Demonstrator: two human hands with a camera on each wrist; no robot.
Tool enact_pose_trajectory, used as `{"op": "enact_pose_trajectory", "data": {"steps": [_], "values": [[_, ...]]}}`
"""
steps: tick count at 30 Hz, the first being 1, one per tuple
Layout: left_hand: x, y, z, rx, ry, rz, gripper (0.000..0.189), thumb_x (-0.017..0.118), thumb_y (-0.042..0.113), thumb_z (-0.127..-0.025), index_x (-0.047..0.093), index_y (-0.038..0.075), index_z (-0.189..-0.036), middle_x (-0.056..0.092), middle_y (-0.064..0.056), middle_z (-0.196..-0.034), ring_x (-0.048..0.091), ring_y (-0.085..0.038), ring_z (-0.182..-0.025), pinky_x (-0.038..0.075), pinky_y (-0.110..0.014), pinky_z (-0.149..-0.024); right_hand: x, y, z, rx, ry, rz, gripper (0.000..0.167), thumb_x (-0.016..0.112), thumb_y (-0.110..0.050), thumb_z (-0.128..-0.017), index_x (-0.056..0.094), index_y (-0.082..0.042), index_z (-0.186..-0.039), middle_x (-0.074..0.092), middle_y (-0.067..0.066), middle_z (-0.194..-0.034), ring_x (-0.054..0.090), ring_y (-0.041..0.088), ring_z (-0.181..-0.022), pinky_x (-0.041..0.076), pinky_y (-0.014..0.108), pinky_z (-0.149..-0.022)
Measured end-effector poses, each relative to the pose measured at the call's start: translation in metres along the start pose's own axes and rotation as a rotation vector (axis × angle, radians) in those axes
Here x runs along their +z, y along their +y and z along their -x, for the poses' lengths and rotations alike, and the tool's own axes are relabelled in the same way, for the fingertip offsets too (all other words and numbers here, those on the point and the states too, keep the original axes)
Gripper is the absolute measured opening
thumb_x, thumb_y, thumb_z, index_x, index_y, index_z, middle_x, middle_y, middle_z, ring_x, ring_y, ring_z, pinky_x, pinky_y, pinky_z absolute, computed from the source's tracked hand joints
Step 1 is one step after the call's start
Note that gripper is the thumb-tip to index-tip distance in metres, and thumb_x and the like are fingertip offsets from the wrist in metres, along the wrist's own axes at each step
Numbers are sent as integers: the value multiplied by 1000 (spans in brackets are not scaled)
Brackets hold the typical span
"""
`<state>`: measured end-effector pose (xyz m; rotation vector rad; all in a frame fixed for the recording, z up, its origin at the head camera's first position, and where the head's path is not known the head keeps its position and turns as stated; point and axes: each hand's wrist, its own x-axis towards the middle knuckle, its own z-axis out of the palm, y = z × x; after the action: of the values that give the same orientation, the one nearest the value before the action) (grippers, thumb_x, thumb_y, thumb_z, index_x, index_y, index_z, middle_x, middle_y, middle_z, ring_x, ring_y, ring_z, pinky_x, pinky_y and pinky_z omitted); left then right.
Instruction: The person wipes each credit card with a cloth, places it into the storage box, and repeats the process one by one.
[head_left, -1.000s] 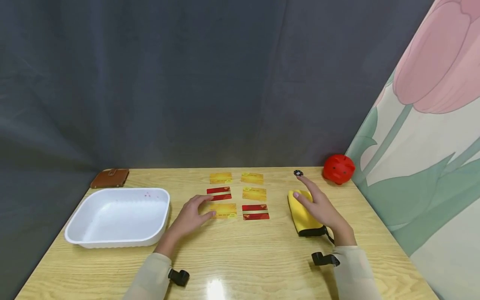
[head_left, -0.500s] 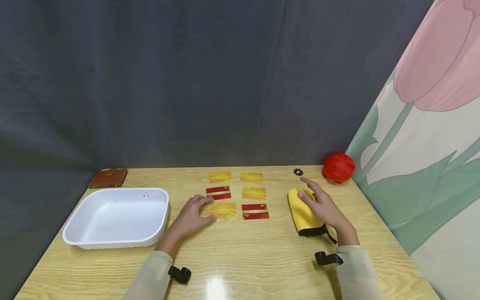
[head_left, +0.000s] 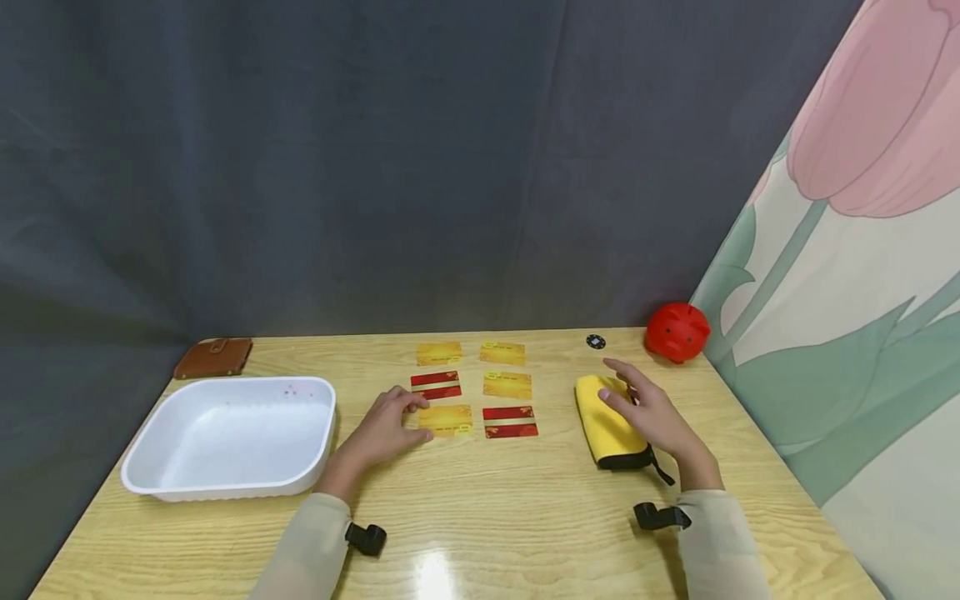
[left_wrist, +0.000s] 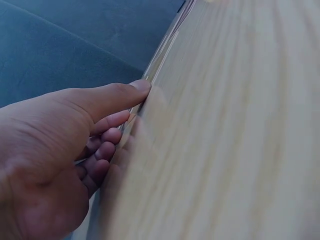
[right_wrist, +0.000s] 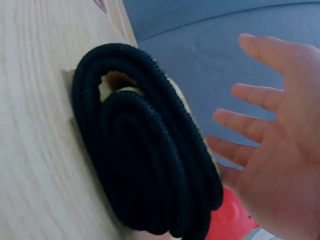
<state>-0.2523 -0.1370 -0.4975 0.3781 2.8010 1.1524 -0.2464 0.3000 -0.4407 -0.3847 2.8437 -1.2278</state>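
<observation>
Right hand (head_left: 654, 414) has drawn back over the yellow pouch (head_left: 606, 421), fingers loose, gripping nothing. Left hand (head_left: 384, 429) relaxed, touching the near-left card (head_left: 446, 420). Next we'd grasp the pouch.

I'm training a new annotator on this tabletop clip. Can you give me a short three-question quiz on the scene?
1. How many cards lie on the table?
2. True or false: the right hand grips the red piggy bank.
3. Which thing is the left hand touching: A tray, B wallet, C card?

Key: 1. Six. 2. False; it hovers open over the yellow pouch. 3. C.
</observation>
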Motion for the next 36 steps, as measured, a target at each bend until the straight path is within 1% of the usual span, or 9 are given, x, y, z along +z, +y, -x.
{"op": "enact_pose_trajectory", "data": {"steps": [4, 8, 11, 16, 19, 26, 29, 32, 36], "values": [[-1, 1, -1, -15, -21, -3, 42, 85, 27, -87, 66, 15, -123, 56, -1, -115, 49, -21, -110, 47, -42, -97, 5, 4, 2, 10, -17, 22, 69, 68, -36, -101, 38, -9, -157, 36, 24, -163, 33, 50, -149, 31, 69, -120], [-1, 0, -1, -10, -9, 15, 43, 85, 26, -86, 62, 13, -120, 56, -2, -118, 51, -22, -112, 48, -42, -100, 12, 12, 3, -8, -33, 61, 72, 75, -32, -95, 42, -8, -155, 38, 25, -161, 33, 50, -149, 28, 71, -120], [-1, -2, -1, -5, 5, 54, 45, 87, 24, -85, 60, 13, -119, 58, -3, -117, 53, -20, -109, 49, -40, -98, 18, 20, 3, -34, -33, 83, 71, 79, -27, -92, 46, -8, -152, 38, 26, -161, 32, 51, -149, 25, 73, -119], [0, -3, -3, 5, -4, 112, 46, 88, 20, -84, 59, 13, -119, 58, -2, -101, 51, -16, -93, 46, -31, -83, 25, 30, 4, -75, -39, 115, 70, 80, -24, -90, 49, -8, -151, 32, 26, -164, 28, 52, -150, 25, 77, -117], [1, -2, -3, 3, -11, 146, 46, 87, 17, -84, 58, 14, -120, 56, -2, -96, 50, -15, -88, 44, -27, -77, 27, 32, 4, -88, -37, 126, 70, 80, -25, -90, 50, -8, -151, 30, 25, -166, 27, 53, -150, 26, 78, -115], [1, 1, -1, -5, -13, 208, 46, 86, 12, -85, 57, 16, -121, 55, -3, -95, 51, -16, -86, 45, -27, -76, 28, 31, 6, -62, 12, 207, 69, 81, -30, -89, 54, -12, -150, 34, 22, -166, 26, 59, -146, 21, 83, -108], [1, 1, 0, -7, -8, 210, 46, 86, 12, -85, 57, 16, -121, 54, -3, -95, 51, -16, -86, 45, -27, -76, 28, 31, 6, -44, 24, 229, 68, 80, -32, -89, 56, -14, -149, 36, 20, -165, 31, 60, -142, 25, 78, -104], [1, 1, 0, -2, -5, 214, 46, 86, 11, -85, 58, 16, -121, 54, -4, -95, 51, -17, -86, 46, -27, -75, 28, 30, 5, -45, 34, 227, 65, 81, -28, -89, 57, -12, -148, 40, 21, -163, 37, 58, -142, 28, 71, -107], [1, 0, 1, 3, -3, 212, 46, 86, 11, -85, 58, 16, -121, 55, -3, -95, 52, -17, -87, 46, -27, -76, 30, 31, 3, -26, 37, 202, 62, 81, -22, -90, 59, -12, -146, 44, 19, -161, 35, 52, -148, 28, 71, -116]]}}
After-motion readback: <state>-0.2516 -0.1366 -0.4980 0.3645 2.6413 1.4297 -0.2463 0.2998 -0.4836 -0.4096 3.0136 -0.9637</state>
